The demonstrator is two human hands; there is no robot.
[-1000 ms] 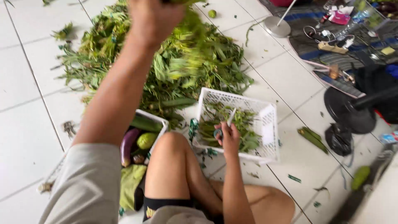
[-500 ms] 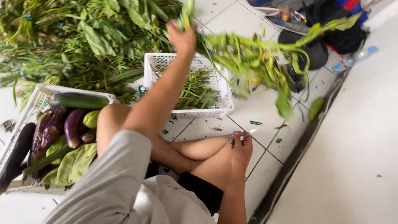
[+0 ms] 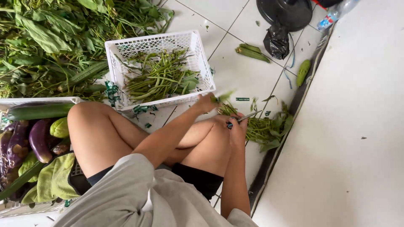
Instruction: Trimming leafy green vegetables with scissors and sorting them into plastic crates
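Note:
My left hand (image 3: 205, 103) reaches over my knee and grips the stem end of a bunch of leafy greens (image 3: 264, 127) that lies on the tile floor to my right. My right hand (image 3: 236, 128) rests on my knee right beside it and holds a small knife (image 3: 245, 118) with a dark blue handle, blade pointing at the bunch. Just beyond my left hand stands a white plastic basket (image 3: 201, 54) with trimmed green stems inside.
A big pile of leafy greens (image 3: 50, 42) covers the floor at top left. A second white basket (image 3: 40, 101) on my left holds eggplants (image 3: 38, 138) and a cucumber. Green pods (image 3: 252, 52), a black bag (image 3: 277, 40), a fan base (image 3: 286, 12) and a raised white ledge (image 3: 349, 138) lie to the right.
My left hand swung the bunch of greens through the air to the right and lowered it onto the floor. My right hand with the knife came up beside it.

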